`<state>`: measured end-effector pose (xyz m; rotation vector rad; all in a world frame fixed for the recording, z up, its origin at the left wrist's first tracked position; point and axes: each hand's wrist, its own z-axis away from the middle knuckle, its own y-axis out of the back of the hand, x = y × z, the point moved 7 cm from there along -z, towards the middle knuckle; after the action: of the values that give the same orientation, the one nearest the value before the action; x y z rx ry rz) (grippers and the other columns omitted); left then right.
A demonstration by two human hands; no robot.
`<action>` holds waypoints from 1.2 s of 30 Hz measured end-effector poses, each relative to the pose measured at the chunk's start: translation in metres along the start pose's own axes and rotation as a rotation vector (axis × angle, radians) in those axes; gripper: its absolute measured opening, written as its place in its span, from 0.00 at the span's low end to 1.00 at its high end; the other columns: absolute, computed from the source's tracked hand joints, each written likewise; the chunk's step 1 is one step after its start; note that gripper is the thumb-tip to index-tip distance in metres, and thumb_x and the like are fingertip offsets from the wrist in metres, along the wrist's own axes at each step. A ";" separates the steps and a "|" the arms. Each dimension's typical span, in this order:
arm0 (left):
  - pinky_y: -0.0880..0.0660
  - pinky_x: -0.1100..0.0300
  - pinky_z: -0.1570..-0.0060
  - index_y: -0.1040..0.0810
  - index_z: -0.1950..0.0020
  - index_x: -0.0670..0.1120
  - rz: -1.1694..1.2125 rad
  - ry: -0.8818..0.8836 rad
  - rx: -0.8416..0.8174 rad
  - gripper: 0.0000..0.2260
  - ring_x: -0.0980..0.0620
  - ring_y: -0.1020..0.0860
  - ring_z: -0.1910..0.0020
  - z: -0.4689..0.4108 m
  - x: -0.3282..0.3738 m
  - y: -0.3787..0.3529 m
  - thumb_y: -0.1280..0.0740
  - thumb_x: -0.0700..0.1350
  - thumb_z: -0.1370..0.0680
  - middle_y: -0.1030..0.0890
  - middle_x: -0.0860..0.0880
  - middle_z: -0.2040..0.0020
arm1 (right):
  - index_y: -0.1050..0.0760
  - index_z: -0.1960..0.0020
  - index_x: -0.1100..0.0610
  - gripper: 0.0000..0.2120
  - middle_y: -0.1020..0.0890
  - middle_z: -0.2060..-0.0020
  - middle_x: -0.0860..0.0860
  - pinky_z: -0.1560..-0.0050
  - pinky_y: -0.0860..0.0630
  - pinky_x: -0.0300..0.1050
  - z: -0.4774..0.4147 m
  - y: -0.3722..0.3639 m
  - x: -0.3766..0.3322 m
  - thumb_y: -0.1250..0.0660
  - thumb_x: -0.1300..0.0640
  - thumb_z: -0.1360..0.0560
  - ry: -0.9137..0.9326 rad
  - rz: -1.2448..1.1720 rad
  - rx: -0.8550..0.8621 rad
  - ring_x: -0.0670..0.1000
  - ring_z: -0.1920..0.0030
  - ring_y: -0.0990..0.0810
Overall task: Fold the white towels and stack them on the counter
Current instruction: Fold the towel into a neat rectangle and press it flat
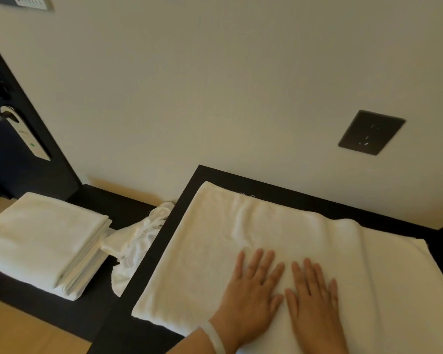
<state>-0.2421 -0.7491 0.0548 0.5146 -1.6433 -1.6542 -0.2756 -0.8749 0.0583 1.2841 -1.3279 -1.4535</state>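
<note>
A white towel (215, 246) lies spread flat over the black counter (189, 185) against the wall. My left hand (253, 290) and my right hand (315, 300) both press flat on the towel's near middle, side by side, fingers straight. A stack of folded white towels (41, 238) sits on a lower black surface (118, 203) to the left. Between that stack and the counter lies a crumpled white cloth (136, 244).
A dark wall socket (371, 132) is set in the cream wall above the counter's right end. A dark door with a metal handle (3, 116) and a hanging tag stands at far left. Light wooden flooring (23, 333) shows at bottom left.
</note>
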 end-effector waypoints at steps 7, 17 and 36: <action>0.54 0.41 0.26 0.42 0.20 0.54 -0.118 0.389 0.134 0.30 0.45 0.44 0.21 -0.014 -0.157 0.034 0.65 0.61 0.19 0.44 0.49 0.20 | 0.62 0.21 0.47 0.38 0.61 0.23 0.48 0.25 0.67 0.55 -0.082 -0.011 -0.040 0.74 0.37 0.30 0.094 0.086 -0.122 0.52 0.20 0.59; 0.66 0.42 0.26 0.57 0.19 0.56 -0.081 0.184 0.056 0.34 0.50 0.61 0.21 -0.088 -0.140 0.043 0.72 0.64 0.24 0.57 0.52 0.19 | 0.36 0.23 0.48 0.29 0.35 0.24 0.51 0.27 0.50 0.59 -0.089 -0.019 -0.044 0.54 0.41 0.21 0.075 0.067 -0.176 0.54 0.24 0.37; 0.68 0.52 0.25 0.61 0.20 0.52 0.090 0.108 0.153 0.34 0.55 0.67 0.23 -0.106 -0.051 0.025 0.76 0.63 0.25 0.63 0.53 0.20 | 0.35 0.24 0.53 0.25 0.34 0.24 0.50 0.27 0.46 0.50 -0.086 -0.019 0.001 0.50 0.48 0.19 0.247 0.089 -0.100 0.48 0.23 0.41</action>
<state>-0.1264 -0.7815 0.0579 0.5862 -1.6964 -1.4182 -0.1900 -0.8906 0.0443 1.2767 -1.1207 -1.2395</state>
